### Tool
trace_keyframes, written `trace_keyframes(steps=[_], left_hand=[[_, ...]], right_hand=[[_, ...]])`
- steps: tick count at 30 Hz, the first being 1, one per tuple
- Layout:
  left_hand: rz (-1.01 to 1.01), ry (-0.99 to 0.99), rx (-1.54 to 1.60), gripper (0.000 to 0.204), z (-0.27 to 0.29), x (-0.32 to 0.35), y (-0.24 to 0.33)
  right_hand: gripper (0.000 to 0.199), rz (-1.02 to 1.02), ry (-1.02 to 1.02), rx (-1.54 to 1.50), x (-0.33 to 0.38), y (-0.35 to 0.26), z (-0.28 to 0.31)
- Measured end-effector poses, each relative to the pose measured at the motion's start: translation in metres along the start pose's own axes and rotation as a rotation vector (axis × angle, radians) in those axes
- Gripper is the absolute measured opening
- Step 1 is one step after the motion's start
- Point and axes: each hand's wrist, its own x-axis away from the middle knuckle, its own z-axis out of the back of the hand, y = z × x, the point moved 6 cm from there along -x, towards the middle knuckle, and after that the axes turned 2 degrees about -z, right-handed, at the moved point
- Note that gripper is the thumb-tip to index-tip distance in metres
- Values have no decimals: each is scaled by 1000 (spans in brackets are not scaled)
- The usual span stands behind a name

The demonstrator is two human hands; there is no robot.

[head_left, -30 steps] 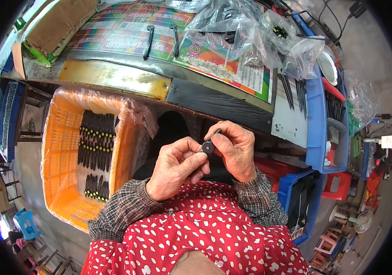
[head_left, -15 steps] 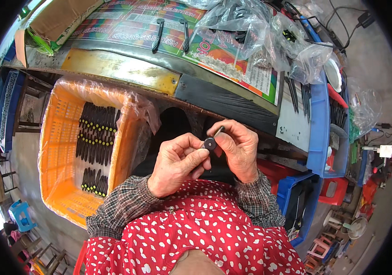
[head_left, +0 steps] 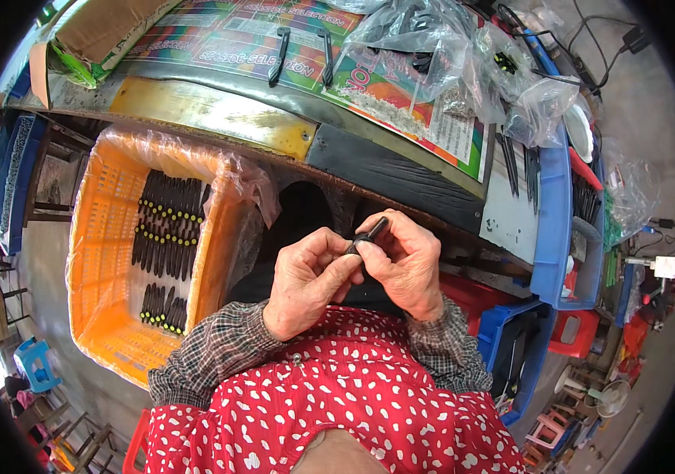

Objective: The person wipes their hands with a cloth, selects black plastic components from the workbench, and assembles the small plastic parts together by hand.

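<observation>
My left hand (head_left: 306, 278) and my right hand (head_left: 405, 261) meet in front of my chest, over my lap. Between the fingertips of both sits a small black plastic stick-shaped part (head_left: 369, 234), its end poking up above my right thumb. Both hands pinch it; most of the part is hidden by my fingers. Two similar long black parts (head_left: 278, 54) lie apart on the colourful printed sheet (head_left: 219, 31) on the workbench ahead.
An orange crate (head_left: 101, 237) lined with clear plastic stands at my left, holding several rows of black parts with yellow tips. Clear bags (head_left: 448, 47) of parts lie on the bench. Blue trays (head_left: 551, 221) and red stools are at the right.
The hands stayed together on the black part; its end has tilted up a little above the right thumb. The view has shifted slightly.
</observation>
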Motion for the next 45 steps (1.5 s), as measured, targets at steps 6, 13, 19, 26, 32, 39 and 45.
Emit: trace_keyframes(steps=[6, 13, 19, 26, 32, 39, 45], left_hand=[[46, 33, 40, 7, 2, -3, -1], [30, 33, -30, 8, -4, -2, 7], [40, -27, -82, 10, -4, -4, 12], [-64, -39, -299, 25, -14, -8, 21], [-688, 73, -937, 40, -40, -8, 55], [-785, 64, -1022, 34, -48, -16, 61], [-591, 4, -805, 33, -34, -26, 56]], right_hand=[[8, -48, 34, -86, -4, 5, 4], [4, -135, -58, -196, -2, 3, -2], [19, 6, -42, -28, -4, -10, 11], [12, 89, -27, -24, -4, -22, 23], [13, 151, 146, 47, -5, -26, 33], [15, 181, 109, 223, -17, -48, 68], [12, 409, 483, 765, -73, -88, 167]])
